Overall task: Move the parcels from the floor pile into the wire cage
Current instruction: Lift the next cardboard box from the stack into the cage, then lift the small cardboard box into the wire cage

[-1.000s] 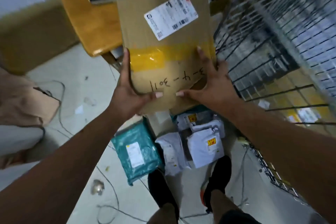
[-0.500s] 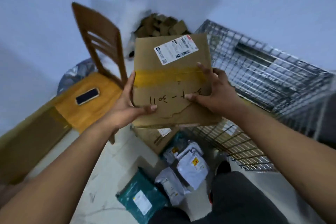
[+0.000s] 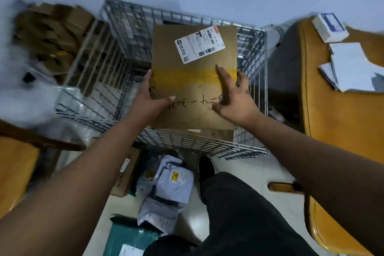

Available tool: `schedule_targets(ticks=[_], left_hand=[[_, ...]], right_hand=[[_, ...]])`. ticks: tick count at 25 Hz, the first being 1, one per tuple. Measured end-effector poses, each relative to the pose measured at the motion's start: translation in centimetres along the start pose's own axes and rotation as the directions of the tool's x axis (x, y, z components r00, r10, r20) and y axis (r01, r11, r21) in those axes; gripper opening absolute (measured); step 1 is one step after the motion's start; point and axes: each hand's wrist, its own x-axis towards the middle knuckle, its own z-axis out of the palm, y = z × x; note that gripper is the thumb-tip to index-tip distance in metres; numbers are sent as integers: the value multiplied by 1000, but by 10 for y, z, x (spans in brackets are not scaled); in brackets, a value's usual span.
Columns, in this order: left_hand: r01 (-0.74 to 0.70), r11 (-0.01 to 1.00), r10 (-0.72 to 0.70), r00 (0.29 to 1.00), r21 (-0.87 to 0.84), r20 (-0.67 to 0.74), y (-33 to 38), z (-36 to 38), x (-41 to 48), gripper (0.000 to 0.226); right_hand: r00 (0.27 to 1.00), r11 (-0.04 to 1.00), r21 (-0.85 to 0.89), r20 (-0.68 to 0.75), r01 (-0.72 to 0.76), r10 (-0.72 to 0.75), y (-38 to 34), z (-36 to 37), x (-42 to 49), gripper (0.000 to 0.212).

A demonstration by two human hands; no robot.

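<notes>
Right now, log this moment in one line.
cardboard box: over wire cage | left hand: grips box | right hand: grips box | floor pile: parcels left

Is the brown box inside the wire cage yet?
Not yet: the left hand and right hand hold the box flat over the open-topped cage.
</notes>
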Motion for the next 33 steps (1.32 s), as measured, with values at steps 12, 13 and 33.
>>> schedule_targets(ticks=[12,13,33], left_hand=[[473,866,-501,821,163,276,-127,184,188,99],[502,843,-538,788,193,299,-136,190,198,99],[399,846,-487,848,354,208,-246,275,222,135]], right_hand=[[894,912,-144,188,-385,407,207,111,108,114],[880,902,-152,202,-405,429,216,120,112,114],[801,847,-263,287,-461,525,285,228,165,83]])
